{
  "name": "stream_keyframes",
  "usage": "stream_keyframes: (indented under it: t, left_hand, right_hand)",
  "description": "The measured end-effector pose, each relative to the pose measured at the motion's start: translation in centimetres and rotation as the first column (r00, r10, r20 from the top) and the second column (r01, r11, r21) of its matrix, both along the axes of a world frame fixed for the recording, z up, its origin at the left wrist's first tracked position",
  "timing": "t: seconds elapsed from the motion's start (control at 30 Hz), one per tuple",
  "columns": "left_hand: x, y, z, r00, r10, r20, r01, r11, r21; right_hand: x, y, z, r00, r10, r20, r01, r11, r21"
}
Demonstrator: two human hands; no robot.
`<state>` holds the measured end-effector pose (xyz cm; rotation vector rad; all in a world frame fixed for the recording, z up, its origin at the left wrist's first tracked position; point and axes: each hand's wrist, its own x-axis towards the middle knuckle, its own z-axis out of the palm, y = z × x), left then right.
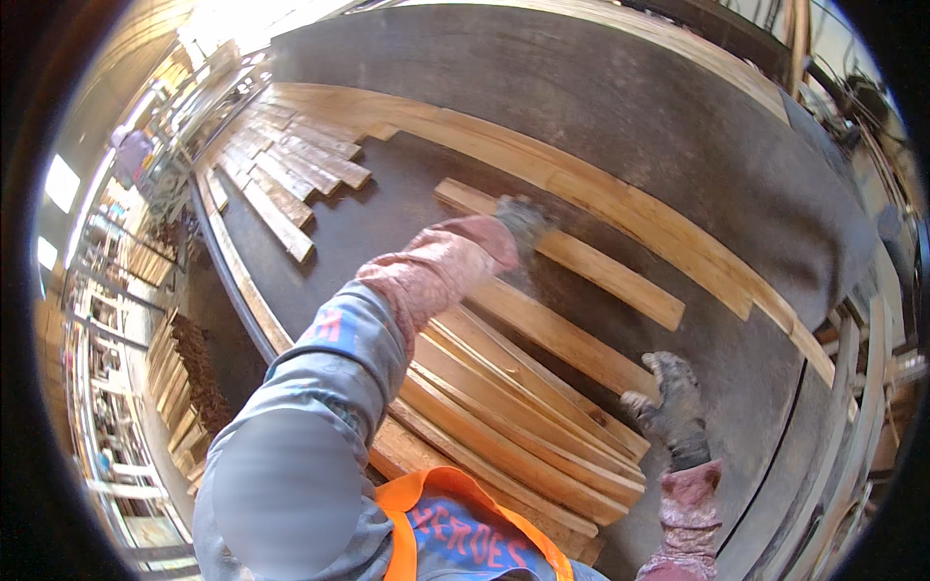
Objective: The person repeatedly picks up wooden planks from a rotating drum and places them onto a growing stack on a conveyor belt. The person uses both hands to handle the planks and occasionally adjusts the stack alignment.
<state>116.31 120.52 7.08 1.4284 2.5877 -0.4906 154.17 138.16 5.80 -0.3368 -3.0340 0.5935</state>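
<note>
Boards (528, 426), side by side on dark desk (407, 208). Right hand (682, 412), gloved: fingers spread, at end of middle plank (562, 327). Left hand (524, 223), gloved, over farther plank (610, 276): fingers blurred, grip cannot be told.

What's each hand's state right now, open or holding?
Left hand: over a board, blurred; grip cannot be told.
Right hand: open, at the end of another board.

Mottled pink oversleeves (441, 263), orange straps (398, 495)
</note>
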Motion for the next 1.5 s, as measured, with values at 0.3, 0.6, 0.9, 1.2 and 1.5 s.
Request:
stream_keyframes:
  t: [0.3,0.6,0.9,1.2,1.5]
  left_hand:
    - [-8.0,0.5,-5.6,0.998,-0.06,0.008,0.06,0.998,0.021]
    - [-22.9,-8.9,-6.1,0.996,0.093,-0.009,-0.087,0.955,0.282]
    - [-18.9,-7.9,-5.2,0.99,0.02,0.141,-0.087,0.866,0.492]
    - [6.3,3.7,-5.9,0.85,-0.523,-0.063,0.45,0.657,0.605]
    - [10.8,9.3,-1.5,0.864,-0.445,0.233,0.357,0.87,0.339]
  right_hand:
    - [-4.1,-1.7,-1.5,0.967,0.069,0.243,-0.096,0.99,0.101]
    - [0.5,1.5,2.5,0.957,-0.159,0.242,0.175,0.983,-0.046]
    - [6.6,9.1,3.7,0.944,-0.296,0.143,0.287,0.955,0.079]
    - [6.7,9.9,-1.0,0.844,-0.523,0.119,0.406,0.768,0.495]
    - [11.1,4.2,-2.6,0.702,-0.653,0.284,0.255,-0.142,-0.956]
